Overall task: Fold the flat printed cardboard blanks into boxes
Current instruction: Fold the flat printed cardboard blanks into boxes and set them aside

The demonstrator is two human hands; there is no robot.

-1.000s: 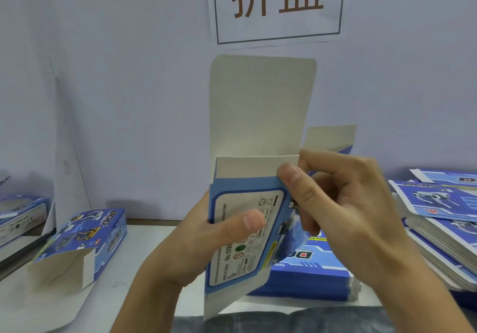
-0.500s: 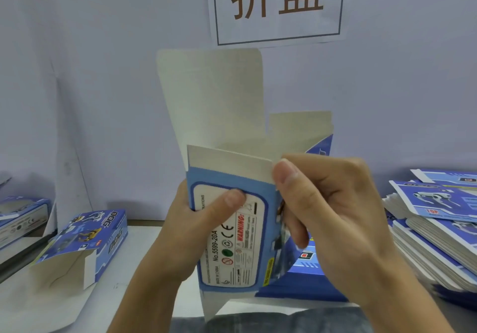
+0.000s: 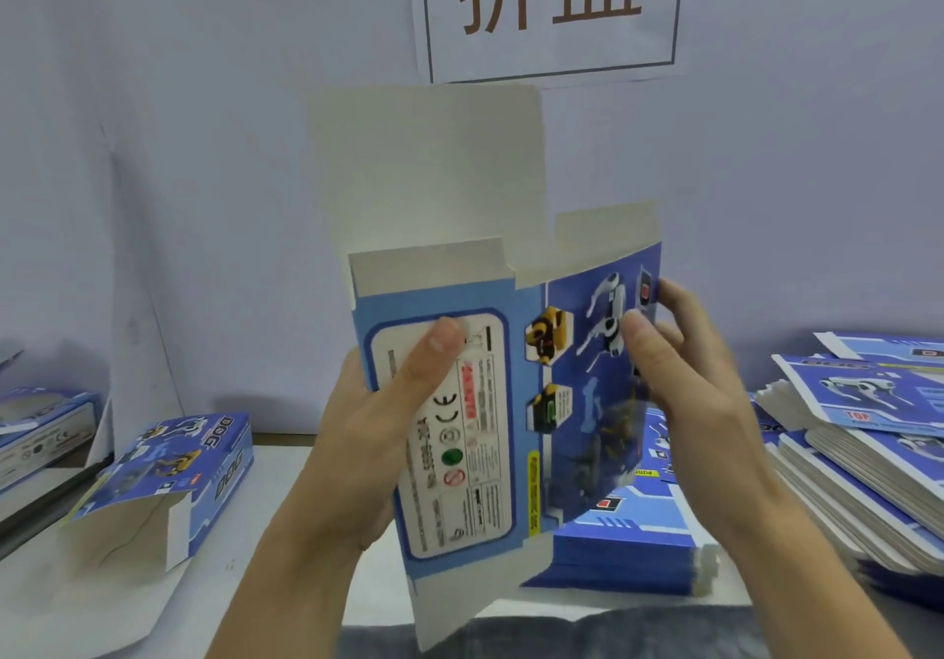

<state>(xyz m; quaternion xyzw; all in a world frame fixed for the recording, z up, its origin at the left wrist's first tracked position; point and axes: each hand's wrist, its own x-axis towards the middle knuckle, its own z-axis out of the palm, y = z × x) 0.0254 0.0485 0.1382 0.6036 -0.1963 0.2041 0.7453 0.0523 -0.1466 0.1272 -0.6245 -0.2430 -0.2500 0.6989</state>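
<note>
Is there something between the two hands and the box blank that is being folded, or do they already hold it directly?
Nothing visible is between them. The left hand grips the box blank on its label panel, and the right hand holds its right edge.

Left hand point(image 3: 378, 433) fingers hidden behind the held box point(image 3: 490, 403), its small print blurred, wall sign point(image 3: 549, 4) cut by top edge, blank stack point(image 3: 863, 454) cut at right.
</note>
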